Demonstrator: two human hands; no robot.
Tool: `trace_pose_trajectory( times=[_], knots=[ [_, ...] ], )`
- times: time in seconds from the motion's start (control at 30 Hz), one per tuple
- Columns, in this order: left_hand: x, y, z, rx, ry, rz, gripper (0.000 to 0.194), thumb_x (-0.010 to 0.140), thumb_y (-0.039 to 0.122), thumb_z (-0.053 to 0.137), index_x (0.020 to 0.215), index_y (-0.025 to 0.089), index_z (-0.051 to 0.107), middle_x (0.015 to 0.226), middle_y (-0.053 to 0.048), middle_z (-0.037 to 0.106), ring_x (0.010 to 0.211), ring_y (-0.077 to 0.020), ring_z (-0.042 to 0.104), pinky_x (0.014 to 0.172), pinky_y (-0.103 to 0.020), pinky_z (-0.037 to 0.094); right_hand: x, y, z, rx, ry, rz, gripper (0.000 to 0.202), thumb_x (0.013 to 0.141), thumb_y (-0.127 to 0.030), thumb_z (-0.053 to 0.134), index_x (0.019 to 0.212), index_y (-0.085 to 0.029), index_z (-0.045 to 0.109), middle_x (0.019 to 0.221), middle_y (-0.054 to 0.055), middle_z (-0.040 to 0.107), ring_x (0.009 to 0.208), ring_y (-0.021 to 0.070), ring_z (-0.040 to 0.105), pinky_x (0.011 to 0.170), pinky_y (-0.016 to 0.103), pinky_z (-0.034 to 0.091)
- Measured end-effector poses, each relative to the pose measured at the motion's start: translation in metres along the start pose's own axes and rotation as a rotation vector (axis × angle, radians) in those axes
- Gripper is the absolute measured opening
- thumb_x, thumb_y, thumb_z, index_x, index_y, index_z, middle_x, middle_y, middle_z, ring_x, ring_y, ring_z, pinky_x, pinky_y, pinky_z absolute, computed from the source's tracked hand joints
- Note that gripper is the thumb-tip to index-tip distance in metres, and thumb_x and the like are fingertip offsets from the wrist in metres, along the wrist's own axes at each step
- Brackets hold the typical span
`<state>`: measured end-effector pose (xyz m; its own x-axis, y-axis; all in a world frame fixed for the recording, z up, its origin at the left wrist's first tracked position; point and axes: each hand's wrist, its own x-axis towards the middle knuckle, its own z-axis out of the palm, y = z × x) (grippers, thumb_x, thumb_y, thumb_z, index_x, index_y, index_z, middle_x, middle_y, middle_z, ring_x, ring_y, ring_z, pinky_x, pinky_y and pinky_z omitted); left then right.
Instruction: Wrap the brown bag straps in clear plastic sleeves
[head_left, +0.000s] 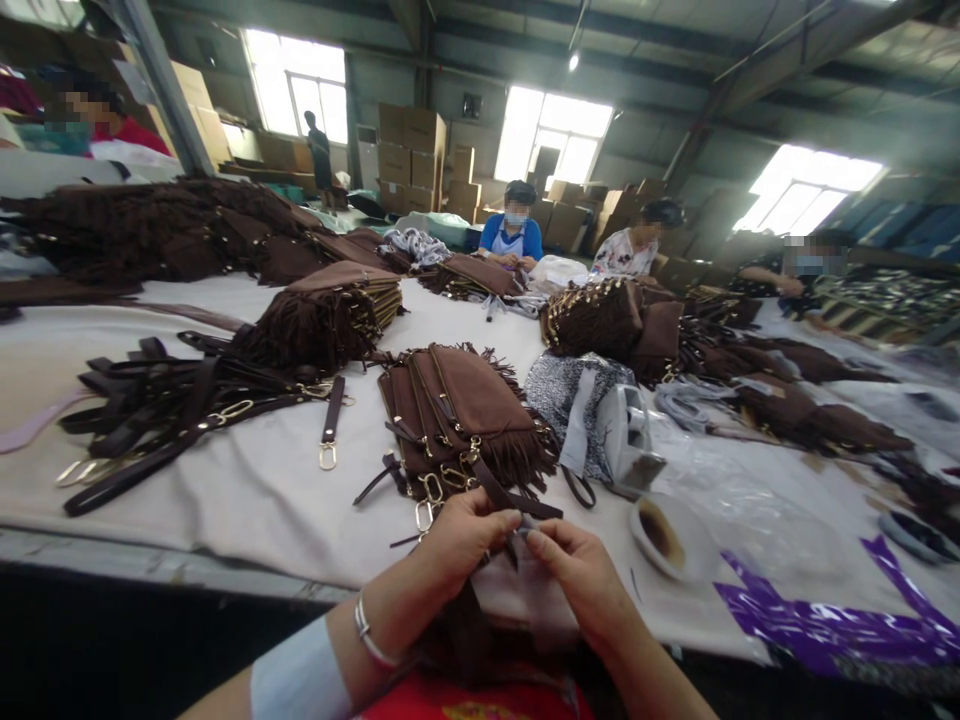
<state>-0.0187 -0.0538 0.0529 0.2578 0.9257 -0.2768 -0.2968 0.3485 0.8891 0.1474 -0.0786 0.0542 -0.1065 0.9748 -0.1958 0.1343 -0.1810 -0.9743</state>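
Observation:
My left hand (466,530), with a bracelet at the wrist, pinches a dark brown strap (514,498) near the table's front edge. Close beside it, fingertips almost touching, my right hand (566,560) is closed on a small greyish strip at the strap; its exact shape is blurred. Just beyond my hands lies a stack of brown fringed pouches (476,395) with gold zippers and clasps. A single short strap with a gold ring (331,425) rests left of the stack. Brown material hangs below my hands, partly hidden by them.
Many dark straps (161,400) lie at the left, with piled brown pouches (322,310) behind. To the right are a tape dispenser (630,440), a tape roll (667,535) and purple plastic (840,620). Several people sit across the table, including a person in blue (512,232).

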Motion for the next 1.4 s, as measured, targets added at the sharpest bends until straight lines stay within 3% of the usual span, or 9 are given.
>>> trace_pose_trajectory(
  times=[0.13, 0.3, 0.4, 0.5, 0.83, 1.0, 1.2, 1.3, 1.4],
  knots=[
    [0.004, -0.003, -0.002, 0.050, 0.005, -0.025, 0.039, 0.067, 0.044, 0.078, 0.088, 0.012, 0.069, 0.081, -0.005, 0.067, 0.068, -0.0128, 0.056, 0.064, -0.025, 0.043, 0.006, 0.001, 0.002, 0.195, -0.055, -0.022, 0.032, 0.076, -0.044, 0.074, 0.089, -0.015, 0.073, 0.080, 0.005, 0.071, 0.076, 0.0168, 0.058, 0.072, 0.027, 0.043],
    [0.002, 0.005, -0.005, 0.201, -0.127, 0.054, 0.034, 0.079, 0.047, 0.065, 0.082, 0.013, 0.068, 0.071, -0.001, 0.062, 0.066, -0.0129, 0.055, 0.063, -0.026, 0.045, 0.006, 0.009, 0.004, 0.448, -0.064, 0.023, 0.030, 0.080, -0.044, 0.070, 0.079, -0.014, 0.069, 0.067, 0.001, 0.063, 0.061, 0.0101, 0.051, 0.057, 0.022, 0.040],
    [-0.001, 0.012, -0.007, 0.353, -0.177, 0.204, 0.019, 0.079, 0.032, 0.066, 0.081, 0.015, 0.072, 0.075, -0.002, 0.065, 0.071, -0.0140, 0.057, 0.068, -0.026, 0.045, 0.003, 0.011, 0.006, 0.519, -0.033, 0.098, 0.035, 0.080, -0.048, 0.070, 0.076, -0.014, 0.065, 0.062, 0.000, 0.059, 0.049, 0.0067, 0.043, 0.045, 0.019, 0.031],
    [-0.002, 0.014, -0.008, 0.478, -0.132, 0.395, 0.010, 0.078, 0.021, 0.066, 0.082, 0.018, 0.075, 0.083, -0.003, 0.066, 0.081, -0.0151, 0.059, 0.075, -0.025, 0.046, 0.002, 0.010, 0.009, 0.537, -0.031, 0.131, 0.038, 0.079, -0.052, 0.068, 0.078, -0.014, 0.063, 0.059, -0.001, 0.058, 0.043, 0.0053, 0.039, 0.040, 0.019, 0.027],
    [-0.001, 0.008, -0.013, 0.703, -0.081, 0.754, 0.010, 0.081, 0.013, 0.059, 0.078, 0.016, 0.068, 0.080, -0.003, 0.058, 0.075, -0.0116, 0.055, 0.069, -0.023, 0.044, 0.007, 0.014, 0.009, 0.390, -0.031, 0.052, 0.035, 0.082, -0.049, 0.067, 0.080, -0.014, 0.065, 0.064, -0.002, 0.053, 0.056, 0.0077, 0.042, 0.050, 0.019, 0.034],
    [0.001, 0.007, -0.017, 0.607, 0.176, 0.595, 0.011, 0.082, 0.020, 0.057, 0.073, 0.017, 0.063, 0.077, -0.002, 0.056, 0.070, -0.0117, 0.053, 0.065, -0.023, 0.043, 0.004, 0.010, 0.010, 0.407, -0.045, 0.102, 0.031, 0.081, -0.046, 0.069, 0.081, -0.015, 0.065, 0.065, -0.002, 0.053, 0.057, 0.0073, 0.041, 0.050, 0.018, 0.032],
    [0.004, 0.006, -0.016, 0.030, 0.000, 0.038, 0.034, 0.079, 0.049, 0.063, 0.091, 0.017, 0.062, 0.073, 0.000, 0.056, 0.061, -0.0116, 0.054, 0.054, -0.024, 0.048, 0.004, 0.009, 0.011, 0.333, -0.083, 0.051, 0.030, 0.084, -0.046, 0.065, 0.092, -0.017, 0.069, 0.073, 0.001, 0.061, 0.066, 0.0109, 0.049, 0.060, 0.021, 0.039],
    [0.009, 0.009, -0.014, -0.038, 0.031, -0.036, 0.040, 0.072, 0.054, 0.070, 0.081, 0.016, 0.061, 0.064, 0.003, 0.053, 0.053, -0.0083, 0.048, 0.049, -0.020, 0.042, 0.002, 0.007, 0.009, 0.210, -0.139, 0.024, 0.034, 0.084, -0.045, 0.066, 0.104, -0.018, 0.070, 0.085, 0.004, 0.067, 0.079, 0.0164, 0.056, 0.070, 0.026, 0.043],
    [0.015, 0.013, -0.013, -0.042, 0.055, -0.035, 0.037, 0.065, 0.046, 0.078, 0.075, 0.015, 0.060, 0.059, 0.004, 0.052, 0.049, -0.0065, 0.045, 0.047, -0.019, 0.039, -0.002, 0.003, 0.006, 0.116, -0.153, 0.009, 0.037, 0.084, -0.046, 0.065, 0.107, -0.018, 0.071, 0.088, 0.005, 0.069, 0.082, 0.0187, 0.057, 0.073, 0.028, 0.043]
  ],
)
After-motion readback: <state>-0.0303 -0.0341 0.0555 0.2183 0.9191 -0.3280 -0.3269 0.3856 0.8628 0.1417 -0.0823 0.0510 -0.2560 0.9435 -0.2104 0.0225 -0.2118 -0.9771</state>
